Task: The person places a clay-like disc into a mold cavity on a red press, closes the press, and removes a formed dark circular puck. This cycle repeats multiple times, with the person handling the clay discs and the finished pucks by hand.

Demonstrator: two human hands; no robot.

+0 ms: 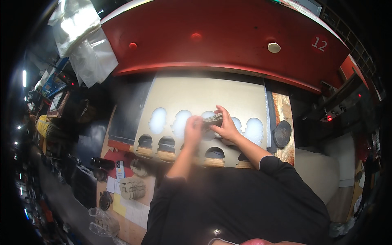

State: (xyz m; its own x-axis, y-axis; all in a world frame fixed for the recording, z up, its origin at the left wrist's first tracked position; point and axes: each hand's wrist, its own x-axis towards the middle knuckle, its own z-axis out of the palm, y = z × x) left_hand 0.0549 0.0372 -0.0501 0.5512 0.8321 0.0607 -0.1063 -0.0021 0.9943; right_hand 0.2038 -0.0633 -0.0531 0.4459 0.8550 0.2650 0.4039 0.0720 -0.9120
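Over the middle of a beige sheet [208, 92], my hands hold a small stack of thin grey-beige cut pieces [214, 119] between them. My right hand [227, 127] grips the stack's right end, thumb beneath and fingers above. Slightly blurred, my left hand [193, 128] closes against its left end. Oval holes with notched edges run in a row across the sheet, and pale white shows through them. Along the near edge, further cut-outs [166, 143] reveal dark material and wood below.
A red machine beam [228, 36] spans the far side. Clear plastic bags [87, 49] hang at far left. On the right wooden edge lies a dark oval object [281, 134]. Stacked beige pieces [132, 188], a phone [119, 170] and papers [136, 211] occupy a side table at lower left.
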